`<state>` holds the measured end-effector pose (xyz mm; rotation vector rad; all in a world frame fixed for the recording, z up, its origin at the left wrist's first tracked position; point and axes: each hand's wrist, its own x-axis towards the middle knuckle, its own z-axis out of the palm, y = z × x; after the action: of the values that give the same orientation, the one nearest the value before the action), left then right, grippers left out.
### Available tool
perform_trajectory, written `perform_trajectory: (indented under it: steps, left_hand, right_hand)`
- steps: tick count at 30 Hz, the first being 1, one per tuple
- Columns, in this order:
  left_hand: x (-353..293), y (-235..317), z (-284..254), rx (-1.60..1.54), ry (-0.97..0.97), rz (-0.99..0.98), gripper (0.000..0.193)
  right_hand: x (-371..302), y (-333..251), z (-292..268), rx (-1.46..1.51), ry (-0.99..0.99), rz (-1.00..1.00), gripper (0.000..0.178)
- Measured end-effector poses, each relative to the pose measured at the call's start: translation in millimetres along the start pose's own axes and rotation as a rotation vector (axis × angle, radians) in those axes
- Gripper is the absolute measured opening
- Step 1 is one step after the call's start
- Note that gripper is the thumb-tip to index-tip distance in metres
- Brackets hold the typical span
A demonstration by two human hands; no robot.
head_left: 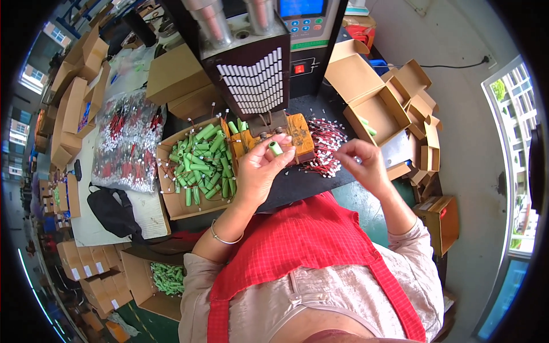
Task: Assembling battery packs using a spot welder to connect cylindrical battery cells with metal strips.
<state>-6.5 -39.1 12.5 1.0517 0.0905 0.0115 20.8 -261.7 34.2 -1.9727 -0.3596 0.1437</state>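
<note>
- One green cylinder [276,150] is up in the air, over the front part of the black tabletop [297,186], just before the machine's orange block [301,136]; it is small, smooth and tilted, its round, darker end turned upward.
- The left hand [258,170] has it pinched, thumb and fingertips closed about its sides.
- The right hand [366,164] hovers near the tabletop's right side, fingers bent and thumb close to the forefinger; from where I stand I cannot tell if anything is between them.
- Left of the block, a shallow cardboard box [201,212] holds a loose heap of like green cylinders, several with thin wires, its near wall by the tabletop's front edge.
- Beyond the right hand, an open carton [382,116] has a few green pieces at its left side.
- Lower left, below tabletop height, a deeper carton [139,274] holds more green pieces.
- Red-and-black leads [325,143] with white connectors pile up right of the block.
- A bare black strip runs between block and front edge, where the red apron [291,243] overlaps it; that is the open room beneath the hands.
</note>
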Motion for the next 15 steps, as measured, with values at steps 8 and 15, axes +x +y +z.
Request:
perform_trajectory:
  steps: [8, 15]
  left_hand:
    - [-4.0, -7.2, -6.1, 0.150, -0.104, -0.012, 0.018]
    - [20.5, 15.0, -29.0, 0.956, 0.020, 0.509, 0.024]
  right_hand:
    - [5.3, -6.2, 50.8, 0.234, -0.187, 0.002, 0.014]
    - [43.6, -17.1, 61.4, 0.414, -0.166, 0.154, 0.021]
